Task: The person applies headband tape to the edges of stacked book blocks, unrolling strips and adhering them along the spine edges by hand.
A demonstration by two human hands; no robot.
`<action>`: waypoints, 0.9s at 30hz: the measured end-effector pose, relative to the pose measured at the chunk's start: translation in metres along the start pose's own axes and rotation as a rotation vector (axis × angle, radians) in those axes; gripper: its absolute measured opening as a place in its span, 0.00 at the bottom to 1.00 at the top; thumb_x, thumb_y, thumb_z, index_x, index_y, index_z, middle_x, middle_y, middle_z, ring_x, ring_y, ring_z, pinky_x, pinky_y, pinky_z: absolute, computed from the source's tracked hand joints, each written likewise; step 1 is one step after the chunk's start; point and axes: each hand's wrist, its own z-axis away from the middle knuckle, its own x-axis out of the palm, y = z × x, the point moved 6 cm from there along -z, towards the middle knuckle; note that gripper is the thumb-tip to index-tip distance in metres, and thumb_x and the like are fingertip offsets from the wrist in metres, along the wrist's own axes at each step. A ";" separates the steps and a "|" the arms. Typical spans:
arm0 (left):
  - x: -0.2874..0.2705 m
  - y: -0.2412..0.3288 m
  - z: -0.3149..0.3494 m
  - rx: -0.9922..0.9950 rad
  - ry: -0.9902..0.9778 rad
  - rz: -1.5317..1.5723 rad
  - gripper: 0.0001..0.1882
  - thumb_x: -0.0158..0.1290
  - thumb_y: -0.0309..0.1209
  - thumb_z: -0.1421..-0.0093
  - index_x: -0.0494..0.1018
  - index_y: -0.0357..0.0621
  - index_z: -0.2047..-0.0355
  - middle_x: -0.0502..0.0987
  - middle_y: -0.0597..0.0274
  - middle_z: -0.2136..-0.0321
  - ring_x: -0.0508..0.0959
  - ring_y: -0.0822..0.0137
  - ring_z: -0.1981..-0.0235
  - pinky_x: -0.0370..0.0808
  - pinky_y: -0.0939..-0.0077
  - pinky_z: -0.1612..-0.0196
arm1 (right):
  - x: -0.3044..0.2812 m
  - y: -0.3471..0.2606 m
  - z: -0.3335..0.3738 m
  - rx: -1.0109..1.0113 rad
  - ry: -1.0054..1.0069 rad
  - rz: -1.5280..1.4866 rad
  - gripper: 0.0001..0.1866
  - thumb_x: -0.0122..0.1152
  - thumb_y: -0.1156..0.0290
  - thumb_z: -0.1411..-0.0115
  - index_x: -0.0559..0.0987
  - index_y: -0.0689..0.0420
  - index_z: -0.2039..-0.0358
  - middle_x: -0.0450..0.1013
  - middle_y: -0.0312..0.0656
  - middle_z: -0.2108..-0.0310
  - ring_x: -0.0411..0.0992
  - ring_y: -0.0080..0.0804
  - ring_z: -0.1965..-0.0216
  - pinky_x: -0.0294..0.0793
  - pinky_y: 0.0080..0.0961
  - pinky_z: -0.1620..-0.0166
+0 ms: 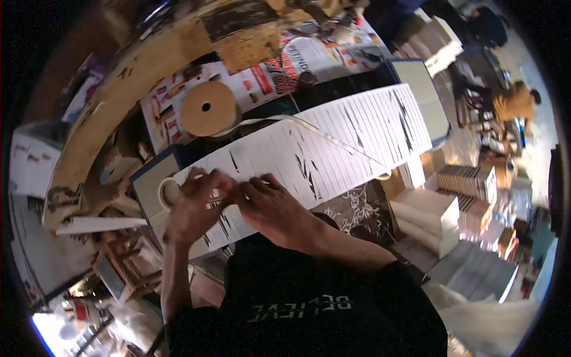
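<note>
A long row of white book blocks, with dark gaps between some of them, lies slantwise across the bench before me. Over its left part my left hand is closed in a pinch, blurred a little. My right hand rests against it with bent fingers on the white edges; what either hand grips is hidden. Beside my left hand lies a cream ring-shaped roll of tape. Behind the row sits a big tan roll, and from it a narrow pale ribbon runs across the blocks to their right side.
Grey boards with dark blue edges stick out at both ends of the row. A printed banner covers the bench behind. Pale strip scraps lie below the row. At right stand stacks of blocks; another person sits far off.
</note>
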 end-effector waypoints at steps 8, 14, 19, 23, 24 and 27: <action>0.063 -0.003 -0.132 0.261 0.000 0.441 0.13 0.63 0.30 0.45 0.77 0.46 0.60 0.77 0.57 0.61 0.75 0.57 0.52 0.69 0.59 0.47 | 0.000 0.082 0.128 0.965 -0.093 -0.566 0.14 0.56 0.78 0.39 0.76 0.60 0.52 0.78 0.45 0.65 0.77 0.32 0.68 0.77 0.29 0.65; 0.126 0.031 -0.183 0.596 -0.166 0.052 0.05 0.59 0.28 0.41 0.73 0.43 0.66 0.75 0.61 0.61 0.73 0.56 0.56 0.67 0.58 0.53 | -0.011 0.076 0.183 1.334 0.454 -0.498 0.15 0.57 0.65 0.34 0.79 0.64 0.71 0.70 0.37 0.84 0.68 0.20 0.80 0.67 0.22 0.74; 0.104 0.032 -0.164 0.329 -0.414 0.408 0.06 0.56 0.22 0.41 0.69 0.37 0.67 0.76 0.56 0.77 0.76 0.65 0.81 0.68 0.72 0.78 | -0.013 0.068 0.171 1.396 0.642 -0.571 0.24 0.55 0.53 0.32 0.78 0.63 0.74 0.70 0.33 0.84 0.65 0.18 0.82 0.61 0.20 0.78; 0.114 0.007 -0.115 0.206 -0.952 0.490 0.10 0.50 0.20 0.38 0.77 0.36 0.57 0.81 0.54 0.64 0.80 0.70 0.77 0.77 0.75 0.75 | 0.003 0.060 0.162 1.356 0.694 -0.965 0.23 0.54 0.53 0.31 0.78 0.65 0.65 0.75 0.38 0.77 0.69 0.19 0.81 0.65 0.18 0.78; 0.114 0.003 -0.107 0.187 -0.954 0.491 0.10 0.50 0.20 0.38 0.77 0.36 0.57 0.81 0.54 0.64 0.80 0.70 0.77 0.77 0.75 0.75 | 0.006 0.057 0.164 1.360 0.679 -0.979 0.23 0.54 0.53 0.31 0.78 0.65 0.65 0.75 0.38 0.77 0.69 0.19 0.81 0.65 0.18 0.78; 0.124 -0.007 -0.081 0.168 -1.106 0.618 0.16 0.48 0.21 0.35 0.75 0.36 0.48 0.80 0.50 0.55 0.82 0.68 0.74 0.82 0.77 0.69 | 0.012 0.045 0.166 1.348 0.574 -0.916 0.15 0.55 0.63 0.31 0.75 0.65 0.60 0.78 0.45 0.67 0.75 0.23 0.77 0.73 0.21 0.75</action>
